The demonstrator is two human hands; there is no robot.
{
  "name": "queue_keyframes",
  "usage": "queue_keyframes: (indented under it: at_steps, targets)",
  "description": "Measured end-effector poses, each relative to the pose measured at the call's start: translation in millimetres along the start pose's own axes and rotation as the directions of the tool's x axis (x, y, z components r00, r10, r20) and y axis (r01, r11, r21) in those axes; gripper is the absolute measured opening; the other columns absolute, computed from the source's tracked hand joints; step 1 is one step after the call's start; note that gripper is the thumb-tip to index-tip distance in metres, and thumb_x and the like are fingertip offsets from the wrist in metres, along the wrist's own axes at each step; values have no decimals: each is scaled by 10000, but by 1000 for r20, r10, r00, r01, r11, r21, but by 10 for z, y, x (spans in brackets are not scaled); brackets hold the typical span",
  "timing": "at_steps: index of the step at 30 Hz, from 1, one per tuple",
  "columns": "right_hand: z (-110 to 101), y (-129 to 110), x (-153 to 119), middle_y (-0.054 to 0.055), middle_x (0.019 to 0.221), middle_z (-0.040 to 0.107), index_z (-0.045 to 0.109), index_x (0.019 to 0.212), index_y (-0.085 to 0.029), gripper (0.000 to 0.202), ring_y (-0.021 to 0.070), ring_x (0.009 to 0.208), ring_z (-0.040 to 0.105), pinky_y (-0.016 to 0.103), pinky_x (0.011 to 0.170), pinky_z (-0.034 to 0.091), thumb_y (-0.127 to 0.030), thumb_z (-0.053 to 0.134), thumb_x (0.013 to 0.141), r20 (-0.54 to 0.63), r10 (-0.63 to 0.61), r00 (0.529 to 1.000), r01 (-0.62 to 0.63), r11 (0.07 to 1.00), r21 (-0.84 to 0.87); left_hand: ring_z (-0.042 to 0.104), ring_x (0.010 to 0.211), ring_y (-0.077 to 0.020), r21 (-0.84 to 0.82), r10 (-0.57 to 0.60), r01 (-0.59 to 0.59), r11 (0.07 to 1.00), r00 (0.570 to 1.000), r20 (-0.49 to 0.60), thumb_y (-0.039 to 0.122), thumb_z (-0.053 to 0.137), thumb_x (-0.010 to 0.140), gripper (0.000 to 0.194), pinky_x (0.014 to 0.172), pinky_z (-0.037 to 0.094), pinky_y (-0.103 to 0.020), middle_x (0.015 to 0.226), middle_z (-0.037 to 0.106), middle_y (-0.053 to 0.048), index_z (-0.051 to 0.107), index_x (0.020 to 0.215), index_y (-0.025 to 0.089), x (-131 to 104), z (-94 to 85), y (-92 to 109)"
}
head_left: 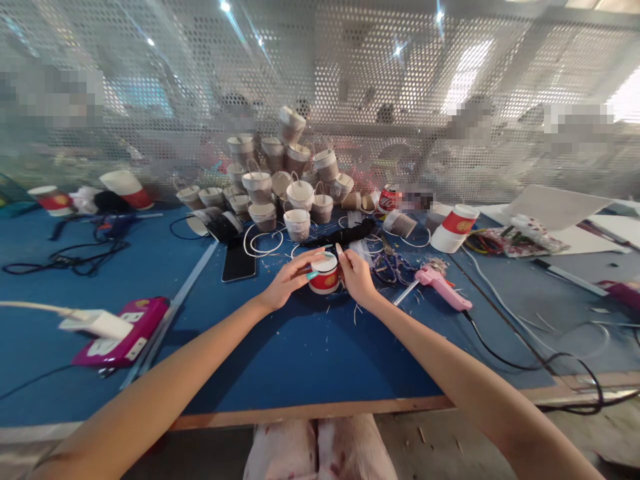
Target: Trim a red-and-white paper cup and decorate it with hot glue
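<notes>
Blue table (300, 377) in front of a perforated screen (370, 100). Near the middle of the scene, between both hands: red-and-white paper cup (324, 281), upright; on the table or just above it, cannot tell. Left hand (283, 285) at the cup's left, fingers parted, reaching along the rim, thumb against the near wall; pinching the cup lightly, by the look of it. Right hand (359, 277) at the cup's right, thumb raised near the rim, other fingers curled, mostly hidden; cannot tell if pinching anything. Probably very light, thin-walled, quick to dent or go oval under a hard squeeze, maybe slightly slick on the red band. Best taken low around the wall, near the likely stiffer base, with soft, even pressure from both sides. Far: pile of small pails (301, 195). Right: pink glue gun (443, 288). Left: black phone (239, 260).
</notes>
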State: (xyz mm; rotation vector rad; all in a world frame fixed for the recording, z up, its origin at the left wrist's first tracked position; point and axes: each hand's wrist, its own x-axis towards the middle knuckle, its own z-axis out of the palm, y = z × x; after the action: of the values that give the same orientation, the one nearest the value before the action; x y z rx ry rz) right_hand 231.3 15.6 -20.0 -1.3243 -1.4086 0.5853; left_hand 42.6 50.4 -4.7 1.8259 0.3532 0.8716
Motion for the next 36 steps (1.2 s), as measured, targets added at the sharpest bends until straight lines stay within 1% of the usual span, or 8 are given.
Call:
queue_keyframes:
  at_steps: [6,9,12,17,21,24,31,36]
  targets:
    - [4,29,12,-62,446,381,315,614,-235,410,108,438,384,225,447,262,-542,361,881,-11,-13,1000,13,1000,-9,285,1364,-316,-36,47,-46,998,998,51,352,488,845,442,1092,252,-524,1475,361,-71,529,1275,264,3,-25,-14]
    - [-5,13,16,-63,448,373,316,609,-234,412,105,440,371,227,452,259,-542,368,877,-9,-15,1000,15,1000,-8,271,1369,-325,-47,20,-17,999,998,65,366,515,831,466,1081,282,-514,1493,321,-75,511,1287,270,0,-24,-5]
    - [-11,-7,18,-61,455,376,317,604,-231,401,105,452,367,229,460,260,-519,374,878,-18,-21,1000,21,1000,-13,292,1355,-342,5,-20,19,1000,998,53,359,616,778,523,1054,330,-510,1496,294,-99,498,1280,273,-2,-1,16]
    - [5,4,21,-64,468,377,317,601,-229,389,100,453,360,229,466,261,-493,386,878,-37,-35,999,35,999,-1,384,1297,-340,142,-45,48,989,999,-26,293,786,619,757,1026,366,-513,1445,343,-139,425,1284,272,27,63,-21]
    - [16,17,20,-67,458,381,316,610,-232,381,98,435,361,230,455,257,-492,372,884,-27,-29,999,30,999,23,471,1210,-330,183,-28,56,981,988,-154,273,833,533,932,988,396,-529,1333,423,-162,314,1306,245,84,118,-131]
    - [14,12,21,-73,445,373,321,619,-234,377,96,413,358,229,446,262,-500,367,882,-14,-14,1000,14,999,47,519,1146,-317,194,-81,121,974,976,-203,230,820,532,901,1002,367,-552,1217,497,-147,305,1271,211,116,138,-170]
    - [-10,-16,5,-72,442,396,330,617,-227,386,91,415,378,216,448,269,-506,372,881,-13,-38,999,38,999,9,530,1142,-301,21,-160,165,986,977,-141,186,785,566,788,966,413,-509,1216,525,-137,352,1224,218,106,112,-88]
    - [-39,-72,-27,-70,426,420,352,625,-224,389,92,403,407,211,450,287,-508,363,890,5,-52,999,52,998,25,545,1124,-293,-132,-184,175,976,981,-56,194,796,567,792,926,448,-474,1206,549,-118,387,1244,240,94,78,-68]
